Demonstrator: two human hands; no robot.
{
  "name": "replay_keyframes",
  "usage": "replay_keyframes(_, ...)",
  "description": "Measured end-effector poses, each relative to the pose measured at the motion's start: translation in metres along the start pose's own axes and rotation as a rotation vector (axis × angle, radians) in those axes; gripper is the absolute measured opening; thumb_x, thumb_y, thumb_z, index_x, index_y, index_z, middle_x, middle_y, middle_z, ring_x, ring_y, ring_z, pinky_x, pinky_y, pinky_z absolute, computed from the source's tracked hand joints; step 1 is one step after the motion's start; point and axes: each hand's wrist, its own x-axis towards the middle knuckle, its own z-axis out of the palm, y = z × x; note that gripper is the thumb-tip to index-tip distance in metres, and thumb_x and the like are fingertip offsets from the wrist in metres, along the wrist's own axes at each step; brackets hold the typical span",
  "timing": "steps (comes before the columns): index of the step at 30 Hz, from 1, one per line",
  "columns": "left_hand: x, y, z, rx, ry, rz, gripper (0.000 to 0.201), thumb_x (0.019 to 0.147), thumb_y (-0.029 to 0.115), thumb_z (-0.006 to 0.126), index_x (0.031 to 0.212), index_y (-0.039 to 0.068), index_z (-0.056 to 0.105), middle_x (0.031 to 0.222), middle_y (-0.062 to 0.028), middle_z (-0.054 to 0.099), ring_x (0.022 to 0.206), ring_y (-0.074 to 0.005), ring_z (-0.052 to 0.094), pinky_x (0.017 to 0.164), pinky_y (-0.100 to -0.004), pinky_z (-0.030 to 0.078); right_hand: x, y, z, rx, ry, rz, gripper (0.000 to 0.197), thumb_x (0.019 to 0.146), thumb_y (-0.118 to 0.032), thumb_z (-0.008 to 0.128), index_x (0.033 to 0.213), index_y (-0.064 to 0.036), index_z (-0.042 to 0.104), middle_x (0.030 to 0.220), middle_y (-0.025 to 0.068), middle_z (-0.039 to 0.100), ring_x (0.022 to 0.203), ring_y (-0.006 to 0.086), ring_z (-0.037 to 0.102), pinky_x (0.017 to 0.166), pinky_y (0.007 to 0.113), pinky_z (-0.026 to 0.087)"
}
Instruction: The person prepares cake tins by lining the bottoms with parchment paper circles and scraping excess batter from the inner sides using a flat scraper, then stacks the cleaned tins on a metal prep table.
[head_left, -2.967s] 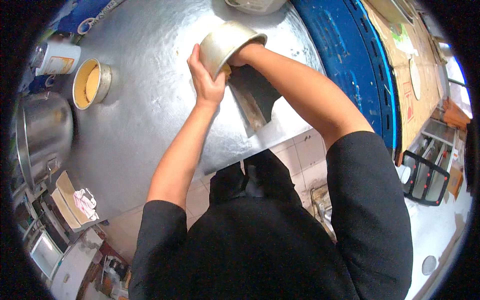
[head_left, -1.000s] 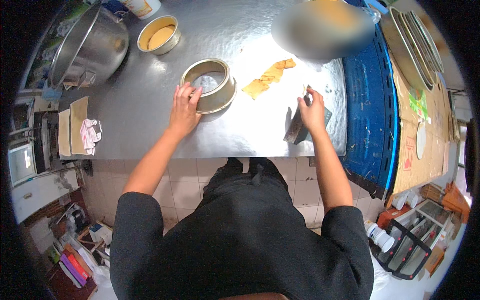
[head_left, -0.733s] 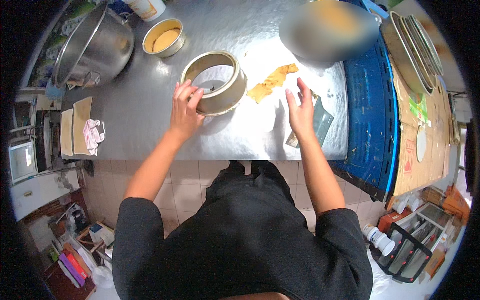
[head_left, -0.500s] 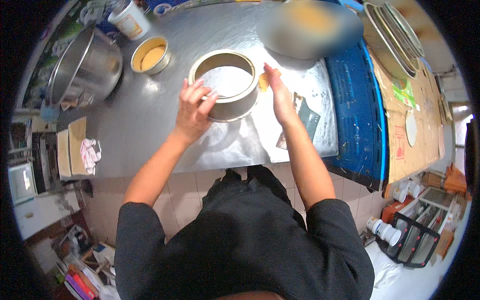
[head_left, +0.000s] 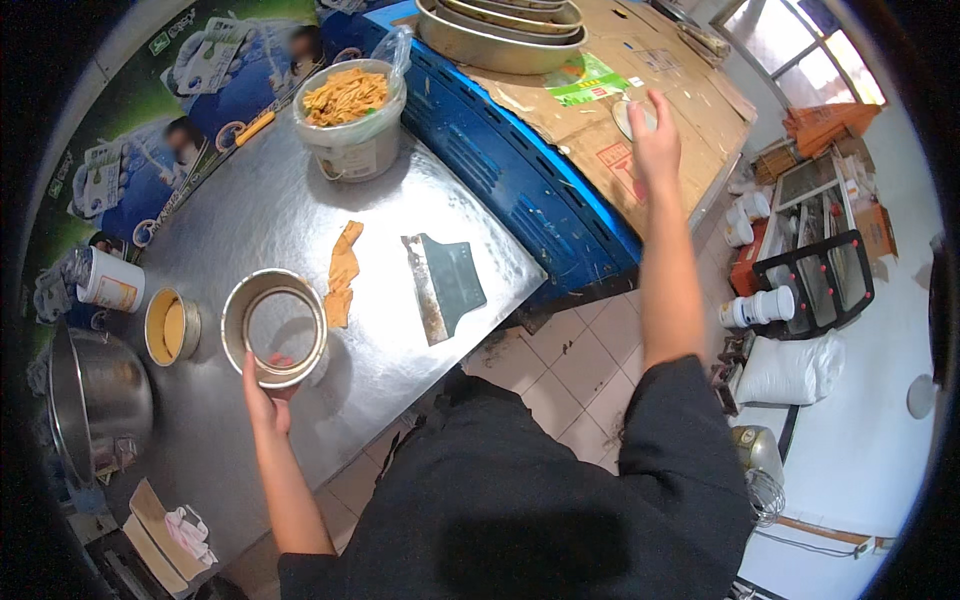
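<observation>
My left hand [head_left: 263, 408] is closed round the near side of a round metal cake tin [head_left: 236, 318]. Its fingertips show through the tin's open bottom. Stretched far to the right, my right hand [head_left: 657, 150] has its fingers apart over a pale round disc [head_left: 624, 119] on a cardboard sheet [head_left: 690, 95]. Whether the fingertips touch the disc I cannot tell. On the metal table [head_left: 360, 385], a crumpled brown strip [head_left: 342, 275] lies beside the tin. Right of the strip is a dark flat scraper-like plate [head_left: 455, 280]. A smaller tin [head_left: 190, 325] with yellow-brown contents stands to the left.
A plastic tub [head_left: 350, 155] of brown strips stands at the table's far side. Stacked round pans [head_left: 490, 52] sit on the cardboard over a blue cabinet [head_left: 500, 170]. At the left are a large steel bowl [head_left: 115, 385] and a white tub [head_left: 110, 280].
My view has turned right. My left hand has taken hold of the tin, which both hands were beside. My right hand has moved away from it, out to the disc on the cardboard.
</observation>
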Motion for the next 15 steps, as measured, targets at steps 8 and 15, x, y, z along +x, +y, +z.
replay_keyframes(8,-0.019,-0.003,0.063,-0.136,-0.119,-0.003,0.067,0.085,0.056,0.045,0.134,0.013,0.030,0.121,-0.0143,0.045,0.104,-0.0285,0.052,0.087,-0.0490,0.043,-0.008,0.038,0.008,-0.378,-0.629,-0.017,0.043,0.086,-0.039,0.053,0.105,-0.0012,0.059,0.114,0.0212,0.055,0.110,0.0369,0.048,0.091,0.040,0.039)
replay_keyframes(15,-0.034,0.013,0.070,-0.127,-0.197,0.054,0.064,0.088,0.059,0.035,0.129,0.010,0.034,0.105,-0.0142,0.056,0.100,-0.0301,0.058,0.077,-0.0472,0.052,-0.091,-0.011,-0.001,-0.293,-0.344,-0.513,0.030,0.074,-0.002,0.063,0.104,-0.0023,0.060,0.107,0.0149,0.060,0.099,0.0311,0.057,0.088,0.036,0.043)
